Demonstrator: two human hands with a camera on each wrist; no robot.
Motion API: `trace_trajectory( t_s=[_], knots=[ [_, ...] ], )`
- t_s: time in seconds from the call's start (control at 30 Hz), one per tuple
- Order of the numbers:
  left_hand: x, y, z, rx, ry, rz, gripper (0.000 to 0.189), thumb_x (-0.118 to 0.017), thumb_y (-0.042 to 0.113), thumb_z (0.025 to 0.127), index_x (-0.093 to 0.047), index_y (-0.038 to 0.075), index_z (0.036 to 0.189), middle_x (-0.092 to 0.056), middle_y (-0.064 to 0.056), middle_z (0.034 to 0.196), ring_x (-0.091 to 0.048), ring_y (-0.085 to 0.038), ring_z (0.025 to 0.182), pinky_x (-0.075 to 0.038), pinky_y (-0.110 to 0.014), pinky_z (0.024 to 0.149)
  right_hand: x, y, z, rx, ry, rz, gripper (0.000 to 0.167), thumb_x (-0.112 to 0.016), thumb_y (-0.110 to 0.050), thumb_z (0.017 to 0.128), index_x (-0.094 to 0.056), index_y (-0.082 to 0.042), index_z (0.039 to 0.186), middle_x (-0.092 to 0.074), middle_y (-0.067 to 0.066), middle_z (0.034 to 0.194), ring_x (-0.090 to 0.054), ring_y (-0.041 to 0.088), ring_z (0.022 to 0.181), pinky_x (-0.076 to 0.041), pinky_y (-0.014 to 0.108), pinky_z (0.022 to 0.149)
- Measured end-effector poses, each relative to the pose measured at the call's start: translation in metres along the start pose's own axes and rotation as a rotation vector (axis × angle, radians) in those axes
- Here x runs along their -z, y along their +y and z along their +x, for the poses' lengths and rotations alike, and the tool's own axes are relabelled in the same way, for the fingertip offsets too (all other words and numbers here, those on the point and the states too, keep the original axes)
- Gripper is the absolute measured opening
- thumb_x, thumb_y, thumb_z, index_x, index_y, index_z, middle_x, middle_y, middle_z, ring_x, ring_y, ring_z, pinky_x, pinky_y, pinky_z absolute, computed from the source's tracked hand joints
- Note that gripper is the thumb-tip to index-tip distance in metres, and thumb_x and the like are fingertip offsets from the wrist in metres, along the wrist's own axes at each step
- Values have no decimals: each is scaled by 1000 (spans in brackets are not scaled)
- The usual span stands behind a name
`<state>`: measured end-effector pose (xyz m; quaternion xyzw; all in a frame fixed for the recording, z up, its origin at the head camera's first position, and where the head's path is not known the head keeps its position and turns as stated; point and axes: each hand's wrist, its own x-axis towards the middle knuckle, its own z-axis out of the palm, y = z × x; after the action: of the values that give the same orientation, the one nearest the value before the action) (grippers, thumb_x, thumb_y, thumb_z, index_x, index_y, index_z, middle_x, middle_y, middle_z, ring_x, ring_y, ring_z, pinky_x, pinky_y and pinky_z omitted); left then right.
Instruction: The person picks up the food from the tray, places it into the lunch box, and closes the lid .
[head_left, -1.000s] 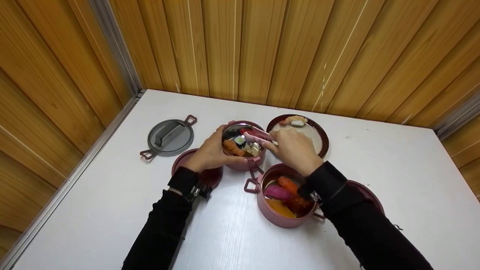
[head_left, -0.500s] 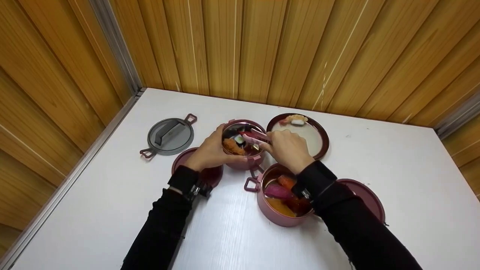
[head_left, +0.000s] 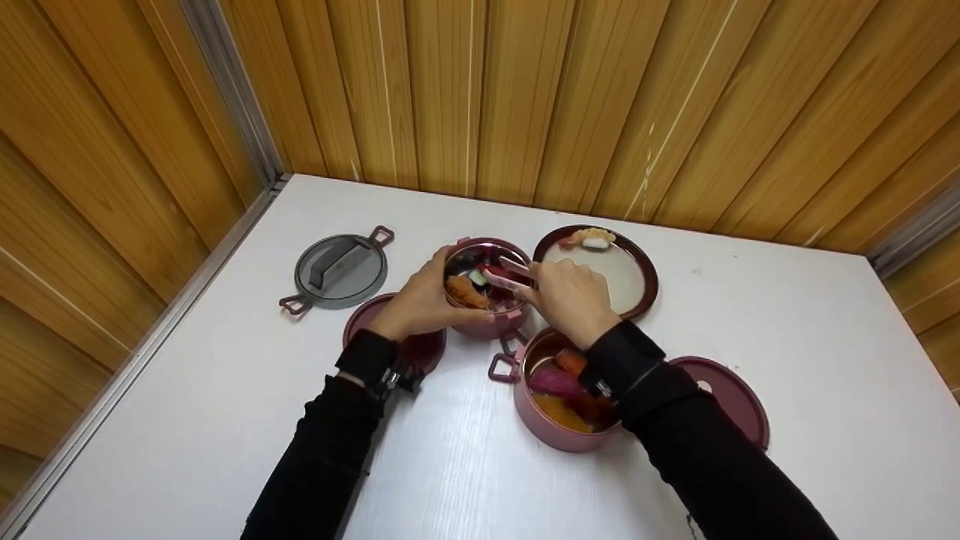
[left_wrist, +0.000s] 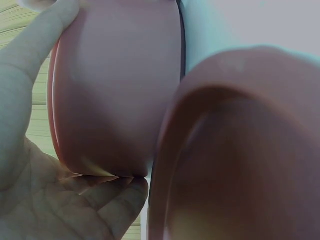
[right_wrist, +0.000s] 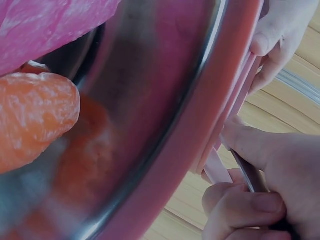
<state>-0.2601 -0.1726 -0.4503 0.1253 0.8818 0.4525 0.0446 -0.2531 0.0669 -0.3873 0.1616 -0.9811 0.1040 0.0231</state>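
My left hand grips the side of a small pink pot, thumb toward the near side; in the left wrist view its fingers curve against the pot wall. Inside lie a brown fried piece, a small white-and-green roll and something red, partly hidden. My right hand holds pink tongs, whose tips dip into this pot beside the roll. Whether they touch anything is unclear. In the right wrist view, the right hand shows behind a larger pot's rim.
The larger pink pot, below my right wrist, holds purple, orange and yellow play food. A brown-rimmed plate carries shrimp sushi. A grey lid lies left. Dark red round pieces lie under the left wrist and beside the right forearm.
My right hand and forearm have shifted slightly left and toward me, uncovering more of the round piece at right. The tongs stay in the small pot. My left hand keeps its grip.
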Motion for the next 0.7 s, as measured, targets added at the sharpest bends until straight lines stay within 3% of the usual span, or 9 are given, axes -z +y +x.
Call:
trace_trajectory(
  t_s=[0.27,0.7],
  knots=[
    [0,0,1,-3,0,-4,117,-102,44,78,-35,14,169,-53,-12,165,-49,-33,157,-39,-57,132,-1,1,1,-4,-21,-5,32,-77,-42,104,-78,-10,111,-79,25,104,-77,50,95,-60,62,73],
    [0,0,0,-21,6,5,118,-102,42,78,-35,12,170,-52,-15,166,-49,-35,157,-37,-59,133,6,6,0,30,-42,32,39,-70,-48,108,-76,-11,118,-78,23,105,-77,49,93,-60,62,73]
  ],
)
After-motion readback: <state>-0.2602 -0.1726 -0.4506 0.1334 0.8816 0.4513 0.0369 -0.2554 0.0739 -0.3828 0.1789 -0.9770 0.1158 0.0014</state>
